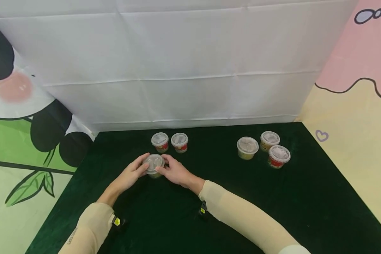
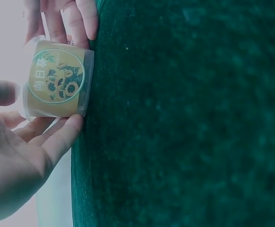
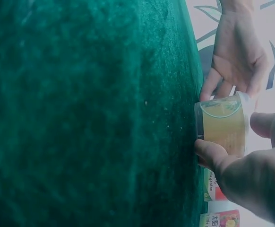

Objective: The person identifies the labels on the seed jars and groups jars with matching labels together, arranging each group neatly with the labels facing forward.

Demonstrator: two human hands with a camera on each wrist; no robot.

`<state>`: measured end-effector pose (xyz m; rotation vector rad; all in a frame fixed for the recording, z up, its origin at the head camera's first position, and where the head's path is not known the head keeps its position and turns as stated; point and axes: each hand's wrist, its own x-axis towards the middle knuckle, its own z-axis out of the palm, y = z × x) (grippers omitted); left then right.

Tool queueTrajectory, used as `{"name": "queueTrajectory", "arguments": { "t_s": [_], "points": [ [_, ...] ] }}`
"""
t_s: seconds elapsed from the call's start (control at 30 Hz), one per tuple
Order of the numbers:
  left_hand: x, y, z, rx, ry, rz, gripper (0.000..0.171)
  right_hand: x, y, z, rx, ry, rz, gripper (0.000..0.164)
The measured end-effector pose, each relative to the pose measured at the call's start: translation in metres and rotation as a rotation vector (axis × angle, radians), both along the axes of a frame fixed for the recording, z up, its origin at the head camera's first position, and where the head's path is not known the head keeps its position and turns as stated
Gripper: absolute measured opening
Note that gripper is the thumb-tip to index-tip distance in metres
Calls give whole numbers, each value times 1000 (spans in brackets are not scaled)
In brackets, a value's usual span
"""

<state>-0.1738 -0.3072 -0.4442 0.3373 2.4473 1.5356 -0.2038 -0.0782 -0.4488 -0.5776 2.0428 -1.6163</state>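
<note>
A small round plastic tub (image 1: 154,162) with a clear lid sits on the dark green cloth, left of the middle. Its yellow label (image 2: 57,78), with a picture of sunflowers in a ring, faces the near side in the left wrist view. My left hand (image 1: 131,173) holds the tub's left side, its thumb up by the lid and the fingers along the wall. From the right, my right hand (image 1: 179,172) grips the same tub, thumb at the lid's edge. The right wrist view shows a right-hand fingertip (image 3: 208,150) low on the wall, near the cloth.
Just behind the held tub stand two lidded tubs with red labels, a left one (image 1: 160,141) and a right one (image 1: 179,142). Farther right are a yellowish tub (image 1: 247,148), a patterned tub (image 1: 270,141) and a red-labelled tub (image 1: 278,156). White fabric (image 1: 190,70) hangs behind the table.
</note>
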Motion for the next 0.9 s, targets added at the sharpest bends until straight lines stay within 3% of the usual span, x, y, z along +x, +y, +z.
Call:
{"name": "queueTrajectory", "arguments": {
  "t_s": [0.9],
  "points": [
    [2, 3, 0, -16, -19, -9, 63, 2, -1, -2, 20, 7, -3, 67]
  ]
}}
